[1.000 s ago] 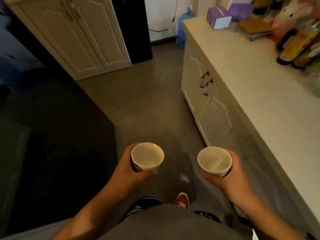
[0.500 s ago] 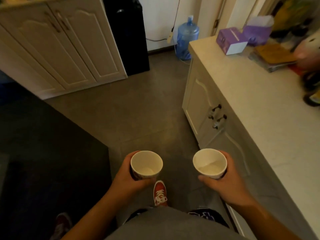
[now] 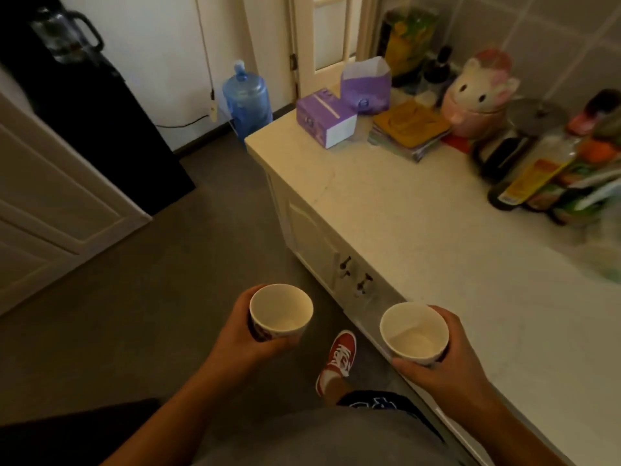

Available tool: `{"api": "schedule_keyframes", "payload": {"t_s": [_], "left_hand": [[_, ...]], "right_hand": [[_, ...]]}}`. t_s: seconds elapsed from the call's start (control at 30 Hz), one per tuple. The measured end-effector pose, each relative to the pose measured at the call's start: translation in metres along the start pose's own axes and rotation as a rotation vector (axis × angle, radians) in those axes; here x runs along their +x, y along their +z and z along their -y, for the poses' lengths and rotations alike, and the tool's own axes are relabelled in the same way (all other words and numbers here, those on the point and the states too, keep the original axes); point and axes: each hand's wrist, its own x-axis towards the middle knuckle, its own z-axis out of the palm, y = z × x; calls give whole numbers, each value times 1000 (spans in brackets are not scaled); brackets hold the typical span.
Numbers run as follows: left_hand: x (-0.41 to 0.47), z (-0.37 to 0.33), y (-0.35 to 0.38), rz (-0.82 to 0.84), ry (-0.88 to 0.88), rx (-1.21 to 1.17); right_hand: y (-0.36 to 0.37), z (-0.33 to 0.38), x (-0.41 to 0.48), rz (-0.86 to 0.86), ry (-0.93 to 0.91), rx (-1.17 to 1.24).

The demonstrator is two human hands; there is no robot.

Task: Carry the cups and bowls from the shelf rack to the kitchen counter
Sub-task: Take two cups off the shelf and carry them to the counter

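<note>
I hold two empty white cups upright, one in each hand. My left hand [image 3: 240, 331] grips the left cup [image 3: 281, 309], which has a printed pattern on its side, above the floor. My right hand [image 3: 447, 361] grips the right cup [image 3: 414, 331] over the front edge of the cream kitchen counter [image 3: 420, 230]. The counter runs along the right side of the view. The shelf rack is out of view.
At the counter's far end stand purple boxes [image 3: 324, 117], a stack of cloths [image 3: 408, 127], a pink animal-shaped jar [image 3: 477, 95] and bottles [image 3: 531, 169]. A blue water jug [image 3: 247, 97] sits on the floor by the wall. My red shoe [image 3: 337, 359] is beside the counter's cabinet doors.
I have walked forward and turned right toward the counter. Its top fills more of the view, and the right cup now hangs over its front edge.
</note>
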Motion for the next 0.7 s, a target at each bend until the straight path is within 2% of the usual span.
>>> {"api": "schedule_keyframes", "payload": {"t_s": [0.33,0.7], "left_hand": [[148,-81,41,124,98,81],[256,-122,88,272,150,248]], "right_hand": [[-43,18,127,-67,0,2],[-68,30,175,-292,73,-71]]}}
